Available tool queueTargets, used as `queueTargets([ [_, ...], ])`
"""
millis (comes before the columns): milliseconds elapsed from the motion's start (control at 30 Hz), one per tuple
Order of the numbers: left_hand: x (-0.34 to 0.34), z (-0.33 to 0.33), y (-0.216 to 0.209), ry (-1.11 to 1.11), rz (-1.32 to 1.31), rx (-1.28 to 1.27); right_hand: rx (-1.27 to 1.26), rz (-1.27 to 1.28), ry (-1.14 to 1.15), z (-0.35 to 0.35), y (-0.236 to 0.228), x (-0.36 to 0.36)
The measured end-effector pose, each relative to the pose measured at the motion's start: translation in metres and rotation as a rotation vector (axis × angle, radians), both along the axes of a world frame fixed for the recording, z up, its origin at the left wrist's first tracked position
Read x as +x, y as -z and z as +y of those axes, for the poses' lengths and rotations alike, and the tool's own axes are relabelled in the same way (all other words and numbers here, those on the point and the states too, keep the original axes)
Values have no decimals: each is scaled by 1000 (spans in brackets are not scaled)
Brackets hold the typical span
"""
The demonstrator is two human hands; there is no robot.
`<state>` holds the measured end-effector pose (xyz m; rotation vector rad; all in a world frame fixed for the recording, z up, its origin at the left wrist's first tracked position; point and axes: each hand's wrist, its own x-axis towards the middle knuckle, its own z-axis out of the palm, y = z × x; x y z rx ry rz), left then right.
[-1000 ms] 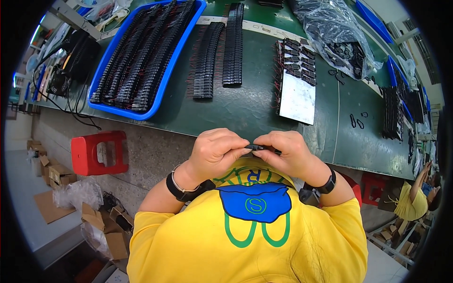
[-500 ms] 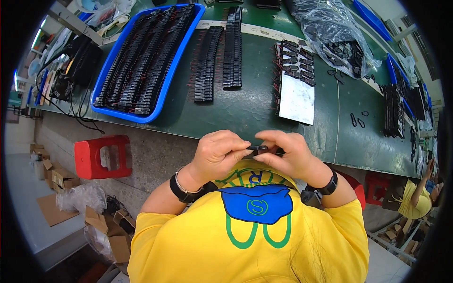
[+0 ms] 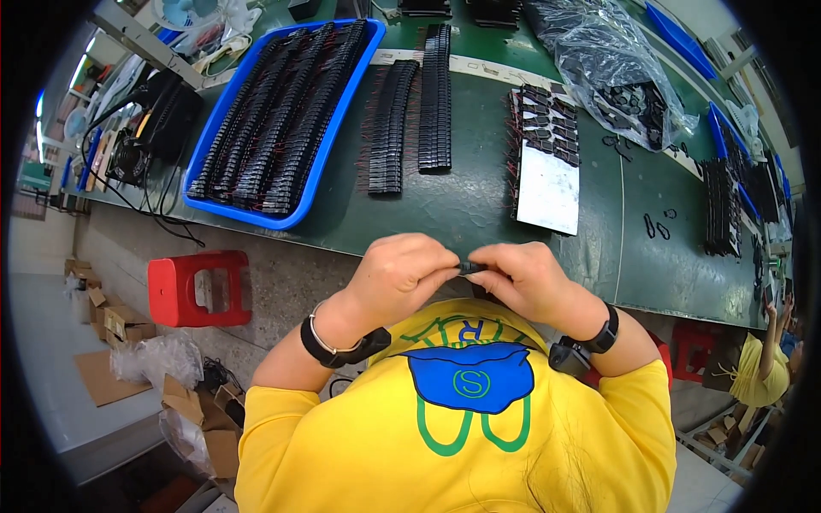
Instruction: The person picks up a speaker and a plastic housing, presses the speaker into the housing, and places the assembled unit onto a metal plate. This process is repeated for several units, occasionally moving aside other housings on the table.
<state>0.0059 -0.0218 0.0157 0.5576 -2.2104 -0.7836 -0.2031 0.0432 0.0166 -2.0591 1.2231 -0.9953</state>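
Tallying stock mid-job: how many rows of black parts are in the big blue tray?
3: left row, middle row and right row, side by side in the blue tray. Any layer beneath would be hidden.

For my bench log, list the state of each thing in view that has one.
Left hand: pinching the small black part
Right hand: pinching the same part
Small black part: held between both hands
Blue tray: holding black rows
Plastic bag: crumpled, dark pieces inside
White board: partly covered by black pieces
Red stool: upright
Cardboard box: open
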Motion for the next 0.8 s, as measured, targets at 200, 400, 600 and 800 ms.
queueTargets([
  [200,-8,-49,0,-181,-68,-156,-32,-29,119,-1,-15,-31],
  [400,-16,-71,10,-290,-182,-237,88,-503,519,-19,-27,-94],
  [600,-22,-72,9,-334,-268,-339,137,-628,608,-43,-15,-143],
  [800,-22,-71,5,-347,-307,-387,-78,-206,567,-46,-6,-119],
])
